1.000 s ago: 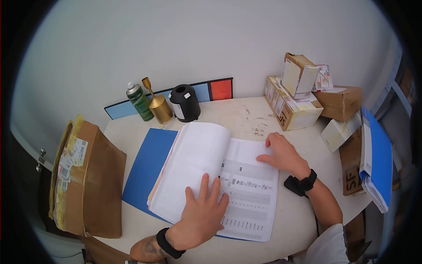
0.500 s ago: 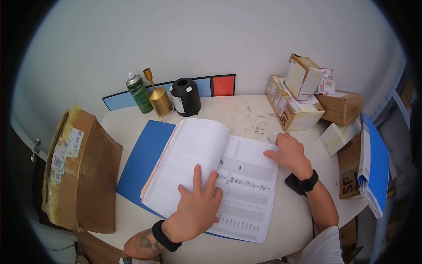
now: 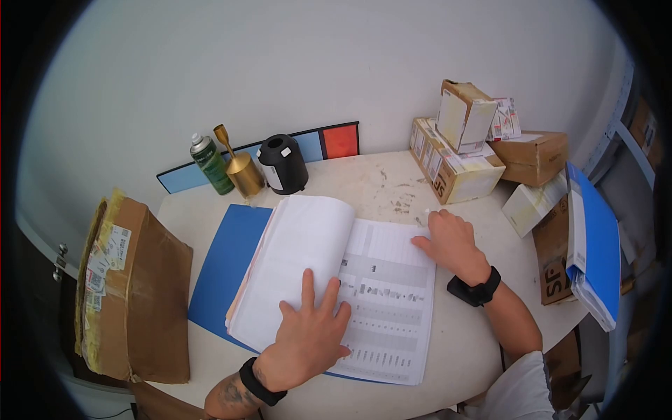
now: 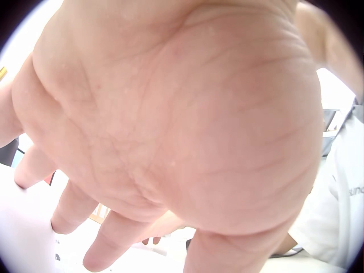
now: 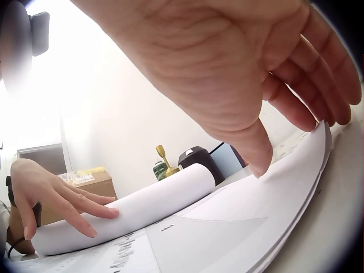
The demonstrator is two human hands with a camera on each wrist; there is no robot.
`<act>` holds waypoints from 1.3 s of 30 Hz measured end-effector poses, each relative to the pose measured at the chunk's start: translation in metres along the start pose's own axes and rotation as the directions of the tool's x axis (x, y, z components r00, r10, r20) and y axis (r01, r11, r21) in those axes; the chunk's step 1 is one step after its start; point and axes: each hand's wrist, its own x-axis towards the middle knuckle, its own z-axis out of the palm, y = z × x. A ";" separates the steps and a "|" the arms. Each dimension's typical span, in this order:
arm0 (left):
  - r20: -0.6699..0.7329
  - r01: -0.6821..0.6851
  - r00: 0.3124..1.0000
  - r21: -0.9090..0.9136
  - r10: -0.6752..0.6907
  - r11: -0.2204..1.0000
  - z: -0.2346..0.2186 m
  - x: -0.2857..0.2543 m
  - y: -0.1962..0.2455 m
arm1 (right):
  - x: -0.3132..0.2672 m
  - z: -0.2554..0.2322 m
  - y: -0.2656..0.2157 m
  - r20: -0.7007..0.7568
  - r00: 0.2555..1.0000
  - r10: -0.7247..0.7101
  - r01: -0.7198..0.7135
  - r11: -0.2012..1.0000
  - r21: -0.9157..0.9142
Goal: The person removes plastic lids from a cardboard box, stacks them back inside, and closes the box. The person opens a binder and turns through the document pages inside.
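A blue folder (image 3: 217, 280) lies spread on the table, with a thick stack of white pages curving over its left part (image 3: 297, 241). My left hand (image 3: 308, 343) rests on that stack near the fold, fingers straight and spread. At the top right corner of the printed page (image 3: 385, 315) is my right hand (image 3: 453, 241), loosely bent. The right wrist view has its forefinger at the raised corner of the sheets (image 5: 296, 199), the thumb apart from it over the page. My left palm (image 4: 170, 125) fills the left wrist view, hiding most of the paper.
A tall carton (image 3: 157, 294) stands at the left. Behind the folder are a green spray can (image 3: 212, 166), a brass holder (image 3: 245, 175) and a black cylinder (image 3: 283, 166). Stacked boxes (image 3: 465, 171) and a blue-and-white binder (image 3: 593, 245) are at the right.
My right hand has shifted right, from above the page to its top right corner. My left hand stays on the stack. The head view has also moved slightly.
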 end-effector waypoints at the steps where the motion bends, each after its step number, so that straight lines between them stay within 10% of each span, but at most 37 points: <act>1: 0.001 -0.001 1.000 0.003 0.001 1.000 0.000 0.000 0.000 | 0.000 0.000 0.000 -0.016 1.000 0.007 -0.007 1.000 0.012; 8: -0.022 0.003 1.000 0.031 -0.002 1.000 0.006 -0.003 0.002 | 0.000 -0.010 0.001 -0.071 0.994 -0.081 0.082 0.997 0.002; 11: -0.095 -0.091 0.991 -0.009 0.090 0.996 0.013 -0.024 0.018 | 0.005 -0.028 0.004 0.238 0.934 -0.266 0.187 0.933 0.307; 13: -0.113 -0.391 0.919 -0.121 0.378 0.913 -0.005 -0.053 0.039 | 0.009 -0.020 0.016 0.345 0.680 -0.647 0.128 0.568 0.813; 14: -0.205 -0.586 0.806 -0.143 0.555 0.798 -0.015 -0.063 0.047 | 0.011 -0.013 0.021 0.551 0.567 -0.612 -0.141 0.587 0.797; 16: 0.076 -0.726 0.515 -0.490 0.854 0.481 -0.021 -0.058 0.054 | 0.008 -0.013 0.019 0.531 0.493 -0.689 -0.110 0.556 0.824; 20: 0.117 -0.719 0.479 -0.517 0.870 0.466 -0.001 -0.049 0.076 | -0.007 0.006 -0.004 0.293 0.304 -0.906 -0.171 0.251 0.953; 21: -0.147 -0.780 0.609 -0.286 0.779 0.556 0.015 -0.048 0.081 | -0.011 0.005 -0.020 0.232 0.252 -0.939 -0.129 0.205 0.970; 22: -0.425 -0.743 0.624 -0.060 0.656 0.667 0.025 -0.045 0.084 | -0.024 -0.003 -0.033 0.166 0.310 -0.936 -0.065 0.153 0.986; 24: -0.523 -0.546 0.692 0.072 0.497 0.835 0.020 -0.035 0.081 | -0.030 0.005 -0.049 0.125 0.322 -0.938 0.089 0.161 0.983; 27: -0.285 -0.322 0.881 0.227 0.378 0.919 0.052 -0.017 0.060 | -0.030 0.002 -0.050 0.153 0.389 -0.908 0.360 0.303 0.882; 28: -0.236 -0.182 0.939 0.276 0.251 0.944 0.054 -0.013 0.051 | -0.025 0.010 -0.042 0.291 0.570 -0.769 0.498 0.605 0.621; 29: -0.194 -0.043 0.975 0.330 0.112 0.943 0.054 -0.009 0.044 | -0.019 0.018 -0.033 0.324 0.751 -0.575 0.514 0.818 0.258; 31: -0.176 -0.031 0.980 0.343 0.097 0.939 0.051 -0.006 0.041 | -0.004 0.028 -0.002 0.179 0.843 -0.506 0.485 0.861 0.153; 39: -0.144 -0.219 0.955 0.245 0.259 0.944 0.053 -0.001 0.046 | 0.021 0.016 0.031 0.120 0.967 -0.224 0.163 0.909 0.384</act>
